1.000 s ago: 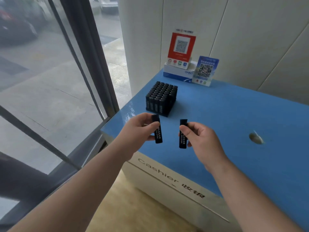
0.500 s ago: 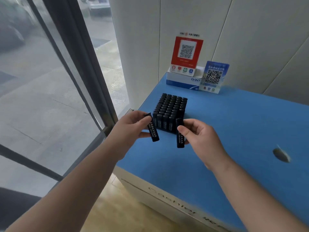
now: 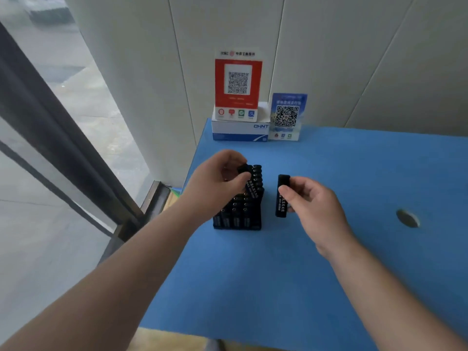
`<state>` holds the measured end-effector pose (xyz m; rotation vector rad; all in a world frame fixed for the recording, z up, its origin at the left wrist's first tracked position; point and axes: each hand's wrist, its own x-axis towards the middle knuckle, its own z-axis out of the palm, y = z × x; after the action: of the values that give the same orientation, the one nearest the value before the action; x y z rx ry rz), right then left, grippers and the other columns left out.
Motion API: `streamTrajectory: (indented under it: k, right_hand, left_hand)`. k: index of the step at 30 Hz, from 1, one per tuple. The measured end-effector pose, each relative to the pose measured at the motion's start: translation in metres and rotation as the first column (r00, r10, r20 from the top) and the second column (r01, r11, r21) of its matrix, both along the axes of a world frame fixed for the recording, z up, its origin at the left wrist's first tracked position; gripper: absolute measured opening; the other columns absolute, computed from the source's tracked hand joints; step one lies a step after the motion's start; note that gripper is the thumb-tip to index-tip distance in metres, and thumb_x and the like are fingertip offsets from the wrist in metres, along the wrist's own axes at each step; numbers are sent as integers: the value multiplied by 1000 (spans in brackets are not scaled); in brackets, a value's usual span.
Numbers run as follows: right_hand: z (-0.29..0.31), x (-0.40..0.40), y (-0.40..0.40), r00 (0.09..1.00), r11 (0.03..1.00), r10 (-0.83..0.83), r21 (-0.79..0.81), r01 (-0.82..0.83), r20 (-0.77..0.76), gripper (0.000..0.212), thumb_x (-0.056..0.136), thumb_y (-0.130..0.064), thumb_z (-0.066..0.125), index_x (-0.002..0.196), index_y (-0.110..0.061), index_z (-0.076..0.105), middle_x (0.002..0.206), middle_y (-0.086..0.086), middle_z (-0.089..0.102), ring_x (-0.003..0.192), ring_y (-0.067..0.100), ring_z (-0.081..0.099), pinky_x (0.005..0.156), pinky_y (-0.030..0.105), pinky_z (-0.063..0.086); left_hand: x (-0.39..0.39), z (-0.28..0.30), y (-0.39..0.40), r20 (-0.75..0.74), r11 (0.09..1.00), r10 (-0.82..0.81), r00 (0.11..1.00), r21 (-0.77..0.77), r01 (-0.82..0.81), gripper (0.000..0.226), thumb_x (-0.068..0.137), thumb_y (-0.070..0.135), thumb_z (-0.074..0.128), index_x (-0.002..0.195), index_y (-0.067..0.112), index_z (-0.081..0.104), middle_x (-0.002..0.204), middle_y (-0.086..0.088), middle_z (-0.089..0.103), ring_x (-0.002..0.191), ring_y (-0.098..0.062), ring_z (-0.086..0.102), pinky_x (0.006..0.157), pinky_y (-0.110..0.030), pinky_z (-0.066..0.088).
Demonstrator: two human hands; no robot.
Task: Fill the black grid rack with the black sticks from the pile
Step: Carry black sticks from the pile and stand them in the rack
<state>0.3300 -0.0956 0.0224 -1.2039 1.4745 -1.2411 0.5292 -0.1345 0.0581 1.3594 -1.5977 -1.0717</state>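
— What's nearest?
— Right hand [image 3: 307, 203] pinching an upright black stick [image 3: 282, 196], right of centre.
— Beyond it?
— Left hand [image 3: 217, 177] gripping another stick [image 3: 247, 169] over the black grid rack [image 3: 238, 214], mid-frame on the blue counter [image 3: 329, 274].

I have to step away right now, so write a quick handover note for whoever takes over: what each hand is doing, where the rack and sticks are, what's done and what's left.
Left hand: holds one black stick over the far side of the rack, not seated yet.
Right hand: fingers pinch a second stick, upright, just right of the rack and apart from it.
Rack: on the blue counter, near its left edge, the slots in view hold sticks.
Done: most of the rack looks filled.
Left: seat these two sticks. The left hand hides part of the rack, so check for open slots. No pile is in view.
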Motion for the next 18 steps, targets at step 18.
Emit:
streamTrajectory:
  k: [18]
  right_hand:
    - [-23, 11, 5, 989, 989, -146, 37, 146, 5, 10, 89, -17, 74, 90, -27, 74, 90, -2, 76, 87, 18, 70, 92, 52, 56]
  left_hand:
    - [-22, -32, -40, 691, 853, -218, 689, -208, 479, 10, 83, 17, 63, 76, 23, 59, 85, 6, 56, 84, -20, 53, 76, -33, 47]
